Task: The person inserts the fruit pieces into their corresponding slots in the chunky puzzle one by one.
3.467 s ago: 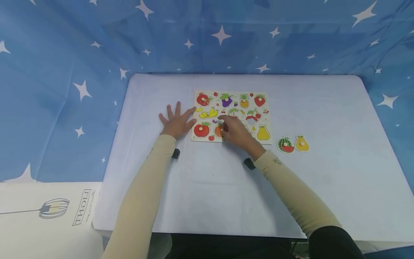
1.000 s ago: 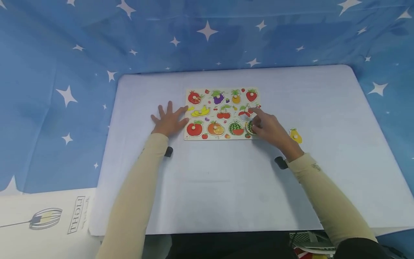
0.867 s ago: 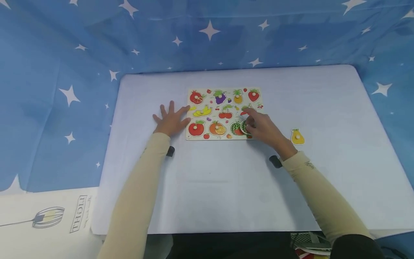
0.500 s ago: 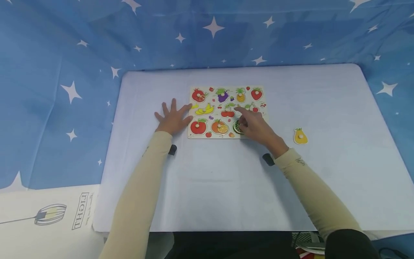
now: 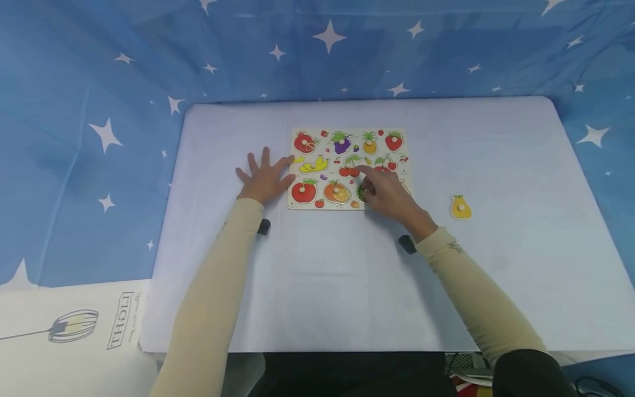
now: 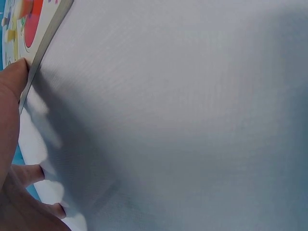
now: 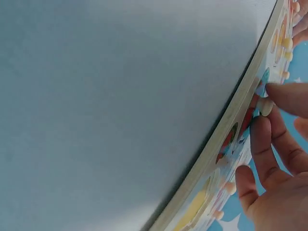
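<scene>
A fruit puzzle board (image 5: pixel 297 207) with knobbed pieces lies on the white table. My left hand (image 5: pixel 265 179) is spread flat beside the board's left edge, thumb and index fingertip touching it; in the left wrist view the thumb (image 6: pixel 14 79) presses on that edge. Over the lower right of the board, my right hand (image 5: pixel 389 193) holds the watermelon piece (image 5: pixel 360 193) at its place in the bottom row, mostly covering it. In the right wrist view, thumb and fingers pinch the pale knob (image 7: pixel 265 107). A yellow pear piece (image 5: pixel 461 208) lies on the table right of the board.
The white table (image 5: pixel 317 309) extends around the board. A blue cloth with white stars (image 5: pixel 317 60) hangs behind it. A white box with a whisk drawing (image 5: pixel 74 325) stands at the lower left. Dark wrist camera parts (image 5: pixel 407 244) sit by the wrists.
My right hand has picked up the watermelon piece from beside the pear and carried it left onto the board's bottom row. My left hand has stayed at the board's left edge.
</scene>
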The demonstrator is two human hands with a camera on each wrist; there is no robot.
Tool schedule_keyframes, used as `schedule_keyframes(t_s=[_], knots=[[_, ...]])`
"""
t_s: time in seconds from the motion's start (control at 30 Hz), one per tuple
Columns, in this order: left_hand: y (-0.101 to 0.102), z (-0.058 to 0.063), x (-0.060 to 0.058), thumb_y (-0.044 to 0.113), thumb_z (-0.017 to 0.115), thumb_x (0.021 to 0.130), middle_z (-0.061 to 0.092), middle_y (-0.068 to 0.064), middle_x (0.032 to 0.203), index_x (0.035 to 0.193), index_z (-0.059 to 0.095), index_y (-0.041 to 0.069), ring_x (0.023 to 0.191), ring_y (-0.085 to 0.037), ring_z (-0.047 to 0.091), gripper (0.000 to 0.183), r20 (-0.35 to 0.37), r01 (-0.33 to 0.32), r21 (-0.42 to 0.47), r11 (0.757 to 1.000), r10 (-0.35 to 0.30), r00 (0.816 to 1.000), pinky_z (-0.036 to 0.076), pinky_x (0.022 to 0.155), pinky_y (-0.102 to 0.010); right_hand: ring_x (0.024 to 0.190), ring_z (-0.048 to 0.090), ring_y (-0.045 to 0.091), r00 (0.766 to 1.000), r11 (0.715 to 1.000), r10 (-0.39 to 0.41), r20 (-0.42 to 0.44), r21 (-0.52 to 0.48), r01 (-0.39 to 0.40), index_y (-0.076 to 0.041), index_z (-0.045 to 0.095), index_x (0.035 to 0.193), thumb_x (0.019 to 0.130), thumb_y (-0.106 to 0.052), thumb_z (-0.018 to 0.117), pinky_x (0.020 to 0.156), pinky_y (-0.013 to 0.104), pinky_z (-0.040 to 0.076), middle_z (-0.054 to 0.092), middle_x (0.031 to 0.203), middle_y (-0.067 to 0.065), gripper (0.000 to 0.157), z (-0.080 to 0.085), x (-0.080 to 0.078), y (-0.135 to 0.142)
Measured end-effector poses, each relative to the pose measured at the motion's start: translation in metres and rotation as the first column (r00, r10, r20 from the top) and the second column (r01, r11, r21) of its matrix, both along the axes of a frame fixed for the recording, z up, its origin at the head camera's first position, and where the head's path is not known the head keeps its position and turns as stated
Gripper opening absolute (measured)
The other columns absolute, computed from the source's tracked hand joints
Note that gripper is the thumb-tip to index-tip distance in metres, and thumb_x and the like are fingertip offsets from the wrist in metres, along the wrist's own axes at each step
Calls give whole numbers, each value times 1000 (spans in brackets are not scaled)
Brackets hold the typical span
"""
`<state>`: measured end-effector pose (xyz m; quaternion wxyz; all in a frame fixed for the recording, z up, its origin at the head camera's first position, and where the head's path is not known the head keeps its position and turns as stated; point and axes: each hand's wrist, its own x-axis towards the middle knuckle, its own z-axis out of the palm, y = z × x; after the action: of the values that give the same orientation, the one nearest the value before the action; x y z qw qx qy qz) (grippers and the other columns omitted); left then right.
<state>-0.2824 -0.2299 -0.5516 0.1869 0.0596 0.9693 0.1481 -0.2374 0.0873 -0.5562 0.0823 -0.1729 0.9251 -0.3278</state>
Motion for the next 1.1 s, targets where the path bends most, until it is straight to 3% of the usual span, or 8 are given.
schedule_keyframes(t_s=[0.07,0.13,0.23,0.37,0.67,0.83,0.97,1.1], knots=[[1,0,0,50,57,107,-6,-19,178,171,29,35,157,-57,-12,71,1,5,0,1000,-5,1000,-1,116,-83,116,61,34,1000,1000,-16,3,3,16,-7,51,156,95,0,75,105,54,48,69,125,16,66,0,2,3],[2,1,0,50,57,107,-7,-19,178,171,28,35,157,-57,-13,71,4,9,1,1000,-9,1000,-1,116,-83,136,52,36,1000,999,-30,-4,17,30,-9,49,159,95,-6,78,117,62,34,62,145,16,70,1,3,6],[3,2,1,50,56,108,-8,-19,178,171,28,35,157,-57,-13,71,6,10,1,1000,-10,1000,-2,116,-83,155,33,36,998,999,-39,-38,36,41,-11,45,161,94,-16,84,122,66,21,46,164,14,78,2,6,13],[2,3,1,50,55,108,-8,-19,178,171,28,35,157,-57,-14,71,11,1,-5,1000,-1,1000,-2,116,-83,159,26,33,996,998,-52,-74,16,53,-10,45,161,92,-19,87,119,67,20,36,171,11,81,4,8,27],[0,0,0,50,55,108,-9,-20,178,171,28,34,157,-58,-15,71,17,-4,-1,1000,5,1000,-4,115,-83,161,20,38,987,987,-158,-32,37,159,-12,36,168,95,-12,80,120,75,14,21,178,9,86,8,19,87],[0,-1,0,48,55,108,-10,-22,177,171,27,32,156,-58,-16,71,26,-3,5,1000,3,1000,-5,114,-84,161,19,39,977,977,-208,-40,46,210,-11,33,169,96,-9,78,120,77,9,21,177,12,85,11,30,123],[0,1,0,48,55,108,-9,-23,177,171,28,31,156,-58,-15,70,30,-7,15,1000,6,1000,-5,113,-85,161,19,41,972,972,-233,-39,-4,233,-8,33,168,97,-5,76,119,79,4,23,176,17,83,15,42,151],[2,0,1,47,55,109,-9,-23,177,171,28,31,156,-58,-15,70,26,-2,24,1000,1,1000,-5,113,-85,152,32,51,967,967,-254,-13,-37,253,-9,32,169,98,-2,74,117,82,4,28,172,23,83,16,54,175]])
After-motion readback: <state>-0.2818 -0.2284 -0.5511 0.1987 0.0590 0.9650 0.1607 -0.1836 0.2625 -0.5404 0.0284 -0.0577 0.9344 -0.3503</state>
